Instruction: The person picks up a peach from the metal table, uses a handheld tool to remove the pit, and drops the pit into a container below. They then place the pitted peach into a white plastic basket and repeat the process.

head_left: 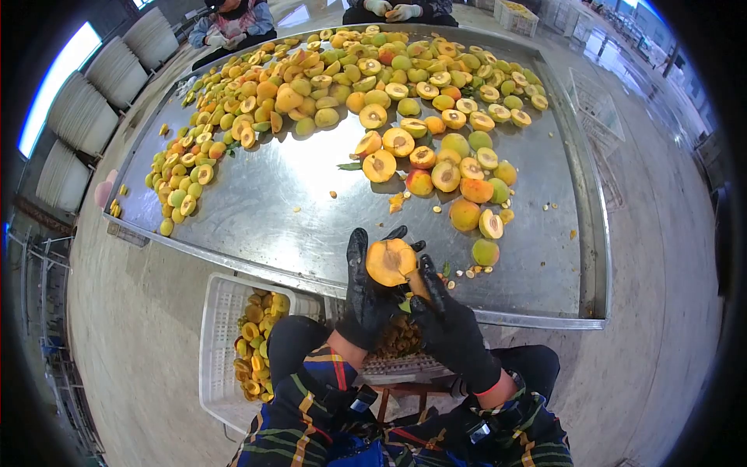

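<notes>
In my black-gloved left hand (366,292) lies a halved yellow peach (391,262), cut face up, held above the table's front edge. My right hand (450,323), gloved in black too, is closed round a tan, handle-like piece (419,286) whose upper end meets the peach's lower right edge. A thin dark curved line shows there; I cannot make out whether it belongs to a tool. Beyond my hands, whole and halved peaches (446,176) lie on the metal table (288,202).
Several small pits and scraps (471,272) lie right of my hands. A white crate (214,342) with peach halves stands below left, and a basket of brownish scraps (398,339) sits between my knees. Two people's gloved hands (393,11) show across the table. Stacked white crates (82,113) stand at left.
</notes>
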The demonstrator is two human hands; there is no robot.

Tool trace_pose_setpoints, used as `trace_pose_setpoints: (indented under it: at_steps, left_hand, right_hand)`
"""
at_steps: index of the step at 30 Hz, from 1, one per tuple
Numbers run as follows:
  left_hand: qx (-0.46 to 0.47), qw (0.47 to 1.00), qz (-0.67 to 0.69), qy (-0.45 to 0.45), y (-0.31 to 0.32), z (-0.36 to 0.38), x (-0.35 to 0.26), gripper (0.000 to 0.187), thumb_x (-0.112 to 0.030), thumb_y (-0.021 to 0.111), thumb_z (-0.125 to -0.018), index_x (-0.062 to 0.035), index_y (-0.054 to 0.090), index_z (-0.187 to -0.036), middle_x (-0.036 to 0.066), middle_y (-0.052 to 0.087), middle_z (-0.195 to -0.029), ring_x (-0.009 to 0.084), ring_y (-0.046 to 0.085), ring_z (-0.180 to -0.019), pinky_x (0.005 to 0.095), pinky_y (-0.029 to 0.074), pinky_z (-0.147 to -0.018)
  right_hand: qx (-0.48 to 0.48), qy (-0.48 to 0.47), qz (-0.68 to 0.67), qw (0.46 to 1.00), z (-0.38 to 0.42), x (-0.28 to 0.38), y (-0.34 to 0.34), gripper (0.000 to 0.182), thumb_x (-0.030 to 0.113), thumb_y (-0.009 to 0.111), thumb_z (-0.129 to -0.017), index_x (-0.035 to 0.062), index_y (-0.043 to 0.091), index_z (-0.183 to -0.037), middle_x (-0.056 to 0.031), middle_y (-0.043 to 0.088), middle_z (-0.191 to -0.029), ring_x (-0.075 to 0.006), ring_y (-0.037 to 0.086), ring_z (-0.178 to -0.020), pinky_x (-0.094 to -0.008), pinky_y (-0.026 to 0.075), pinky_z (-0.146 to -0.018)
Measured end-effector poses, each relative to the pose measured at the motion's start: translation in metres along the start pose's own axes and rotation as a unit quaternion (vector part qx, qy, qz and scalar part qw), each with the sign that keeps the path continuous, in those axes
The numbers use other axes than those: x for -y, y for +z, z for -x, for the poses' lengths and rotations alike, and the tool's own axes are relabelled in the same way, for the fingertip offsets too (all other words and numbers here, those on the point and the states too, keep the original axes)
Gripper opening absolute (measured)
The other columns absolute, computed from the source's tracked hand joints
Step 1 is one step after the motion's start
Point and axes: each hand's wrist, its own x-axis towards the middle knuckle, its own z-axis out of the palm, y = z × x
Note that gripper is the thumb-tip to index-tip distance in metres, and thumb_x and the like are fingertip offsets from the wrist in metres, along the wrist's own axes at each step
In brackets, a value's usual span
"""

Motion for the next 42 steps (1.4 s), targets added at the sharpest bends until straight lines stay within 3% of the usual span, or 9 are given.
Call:
trace_pose_setpoints:
  at_steps: [5,14,16,23,29,31,38,40,42]
  left_hand:
    - [0.078,0.996,-0.002,-0.030,-0.006,-0.005,0.001,0.076,-0.066,0.034,-0.089,-0.0068,0.037,-0.138,0.027,0.045,-0.130,0.0367,0.053,-0.112,0.0521,0.045,-0.094]
    - [0.053,0.999,-0.008,-0.002,0.004,-0.003,0.003,0.071,-0.062,0.035,-0.090,-0.0083,0.039,-0.137,0.027,0.053,-0.116,0.0345,0.058,-0.103,0.0483,0.049,-0.089]
    - [0.018,0.999,-0.032,0.006,0.011,-0.002,0.002,0.069,-0.060,0.032,-0.092,-0.0069,0.040,-0.135,0.026,0.056,-0.112,0.0327,0.060,-0.094,0.0452,0.051,-0.083]
    - [-0.043,0.996,-0.079,0.023,0.015,0.000,0.000,0.063,-0.054,0.032,-0.094,-0.0040,0.044,-0.131,0.023,0.059,-0.108,0.0259,0.064,-0.078,0.0348,0.055,-0.066]
    - [-0.045,0.994,-0.095,0.042,0.021,0.005,0.001,0.058,-0.049,0.034,-0.095,-0.0039,0.047,-0.128,0.022,0.059,-0.108,0.0251,0.064,-0.080,0.0335,0.055,-0.067]
    - [-0.037,0.991,-0.121,0.049,0.019,0.006,-0.001,0.059,-0.050,0.035,-0.095,-0.0029,0.047,-0.128,0.021,0.061,-0.107,0.0237,0.064,-0.080,0.0341,0.056,-0.070]
    - [-0.072,0.981,-0.159,0.085,0.022,0.005,0.004,0.058,-0.049,0.033,-0.097,-0.0001,0.050,-0.124,0.019,0.063,-0.101,0.0217,0.065,-0.077,0.0319,0.057,-0.071]
    - [-0.067,0.980,-0.168,0.080,0.019,0.005,0.003,0.059,-0.049,0.033,-0.097,0.0004,0.050,-0.123,0.019,0.064,-0.100,0.0216,0.065,-0.077,0.0317,0.057,-0.071]
    - [-0.061,0.980,-0.176,0.076,0.015,0.003,0.002,0.059,-0.049,0.033,-0.097,0.0008,0.050,-0.123,0.019,0.064,-0.099,0.0216,0.065,-0.076,0.0315,0.057,-0.071]
  right_hand:
    - [-0.008,-0.013,0.028,0.999,0.000,-0.005,0.012,0.055,0.015,0.056,-0.091,0.0046,0.035,-0.140,-0.0249,0.059,-0.113,-0.0358,0.062,-0.101,-0.0367,0.049,-0.080]
    - [-0.063,-0.046,0.065,0.995,-0.001,-0.009,0.033,0.053,0.015,0.056,-0.089,0.0034,0.038,-0.137,-0.0268,0.061,-0.099,-0.0406,0.061,-0.081,-0.0431,0.048,-0.064]
    - [-0.069,-0.092,0.118,0.986,0.000,-0.011,0.036,0.061,0.009,0.055,-0.086,0.0022,0.029,-0.141,-0.0231,0.058,-0.083,-0.0376,0.058,-0.070,-0.0445,0.046,-0.057]
    - [-0.052,-0.098,0.133,0.985,-0.003,-0.005,0.039,0.064,0.006,0.055,-0.084,0.0000,0.027,-0.141,-0.0239,0.058,-0.084,-0.0376,0.058,-0.071,-0.0444,0.046,-0.058]
    - [-0.052,-0.068,0.120,0.989,-0.002,0.000,0.041,0.052,0.011,0.054,-0.089,-0.0015,0.036,-0.136,-0.0265,0.060,-0.095,-0.0411,0.060,-0.077,-0.0460,0.047,-0.063]
    - [-0.069,-0.117,0.134,0.982,-0.001,-0.004,0.045,0.066,0.008,0.055,-0.085,0.0003,0.024,-0.143,-0.0240,0.058,-0.084,-0.0368,0.059,-0.070,-0.0442,0.045,-0.057]
    - [-0.053,-0.077,0.095,0.991,0.003,-0.006,0.051,0.067,0.007,0.054,-0.086,0.0000,0.022,-0.144,-0.0239,0.059,-0.081,-0.0372,0.059,-0.071,-0.0439,0.045,-0.059]
    - [-0.038,-0.023,0.043,0.998,0.005,-0.001,0.050,0.057,0.012,0.053,-0.090,-0.0030,0.030,-0.140,-0.0294,0.058,-0.103,-0.0428,0.060,-0.086,-0.0452,0.048,-0.070]
    - [-0.041,-0.023,0.046,0.998,0.007,0.005,0.048,0.057,0.011,0.052,-0.090,-0.0027,0.029,-0.140,-0.0296,0.058,-0.103,-0.0429,0.060,-0.087,-0.0450,0.048,-0.071]
